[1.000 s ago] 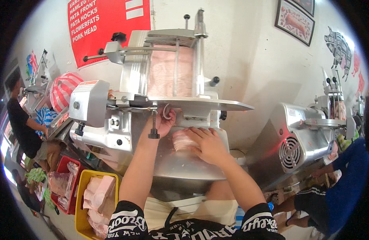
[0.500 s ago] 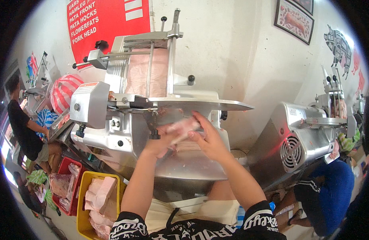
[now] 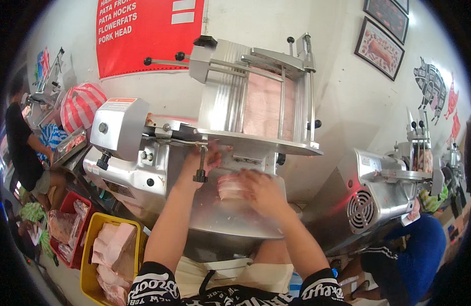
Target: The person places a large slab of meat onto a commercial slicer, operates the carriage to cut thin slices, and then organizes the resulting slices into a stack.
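A stack of pale pink meat slices [image 3: 228, 187] lies on the metal tray [image 3: 245, 220] of the meat slicer in front of me. My right hand [image 3: 263, 194] rests against the stack's right side, its stretched fingers somewhat blurred. Beneath the slicer's blade plate [image 3: 256, 142] is my left hand [image 3: 211, 157], raised with fingers apart; a black-knobbed rod [image 3: 200, 173] partly covers it. I see no slice in it. Above the plate, a slab of pink meat [image 3: 268, 104] sits in the slicer's sliding carriage [image 3: 222, 97], behind metal bars.
Lower left are a yellow crate [image 3: 95, 224] of pale meat pieces and a red crate [image 3: 82, 203] with bagged meat. A second slicer [image 3: 370, 186] stands at right, with a person in blue [image 3: 416, 250] near it. Another person in black [image 3: 20, 148] works at far left.
The carriage with the slab has slid to the right. My hands have come apart: the left went up under the blade plate, the right moved down onto the slice stack.
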The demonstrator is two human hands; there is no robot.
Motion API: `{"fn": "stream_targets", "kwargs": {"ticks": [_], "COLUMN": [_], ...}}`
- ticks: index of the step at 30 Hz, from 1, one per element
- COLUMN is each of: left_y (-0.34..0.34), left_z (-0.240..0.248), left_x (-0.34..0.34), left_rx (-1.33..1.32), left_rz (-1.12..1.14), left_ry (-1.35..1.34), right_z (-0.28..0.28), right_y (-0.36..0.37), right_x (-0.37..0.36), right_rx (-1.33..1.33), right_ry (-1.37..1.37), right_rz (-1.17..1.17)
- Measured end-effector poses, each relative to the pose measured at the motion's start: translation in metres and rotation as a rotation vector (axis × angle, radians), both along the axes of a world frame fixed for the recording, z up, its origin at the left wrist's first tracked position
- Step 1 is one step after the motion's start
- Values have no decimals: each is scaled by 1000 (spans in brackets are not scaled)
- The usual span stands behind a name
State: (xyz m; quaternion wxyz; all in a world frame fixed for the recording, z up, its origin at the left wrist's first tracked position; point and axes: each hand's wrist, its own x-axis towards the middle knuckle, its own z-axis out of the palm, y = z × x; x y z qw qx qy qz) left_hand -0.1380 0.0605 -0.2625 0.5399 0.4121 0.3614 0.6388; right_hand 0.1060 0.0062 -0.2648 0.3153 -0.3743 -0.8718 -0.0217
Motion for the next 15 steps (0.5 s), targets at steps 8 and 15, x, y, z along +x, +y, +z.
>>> {"fn": "stream_targets", "kwargs": {"ticks": [8, 15], "left_y": [40, 17], "left_z": [-10, -24], "left_x": [-5, -21], "left_rx": [-240, -367], "left_rz": [-282, -148], "left_ry": [-827, -735], "right_z": [3, 4], "right_y": [-14, -14], "right_x": [-11, -11], "right_rx": [-57, -64], "right_ry": [-220, -174], "right_rz": [-38, -19]}}
